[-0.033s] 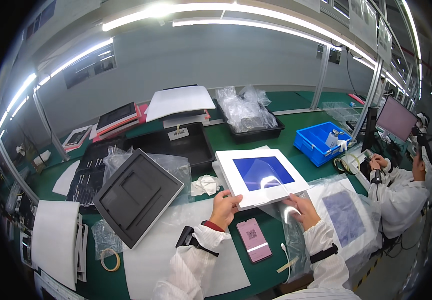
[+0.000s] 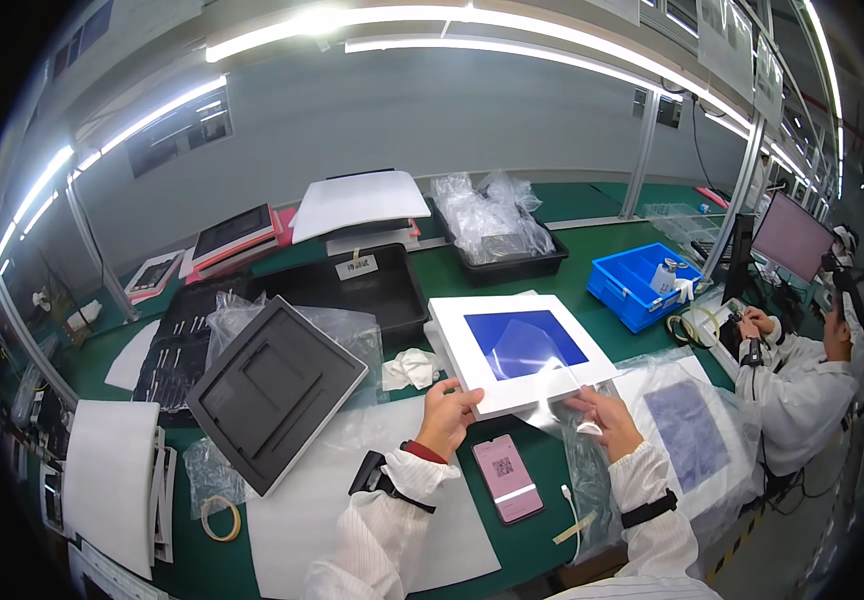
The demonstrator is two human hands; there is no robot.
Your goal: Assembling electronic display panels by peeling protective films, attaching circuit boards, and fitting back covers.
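Observation:
My left hand grips the near left corner of a white-framed display panel with a blue screen, thumb on top. The panel is held tilted above the bench. Near its right corner, my right hand is closed on a clear film, which curls up from the panel's near edge. Whether those fingers also touch the panel is hard to make out. A pink-screened phone lies just below the panel, between my forearms.
A dark-backed panel rests at left on plastic wrap and white foam sheet. Behind stand a black tray, a bin of clear bags and a blue bin. Another wrapped panel lies right. A co-worker sits far right.
The panel has shifted very slightly toward the left. The clear film now curls up more at the near edge by my right hand, which has moved slightly.

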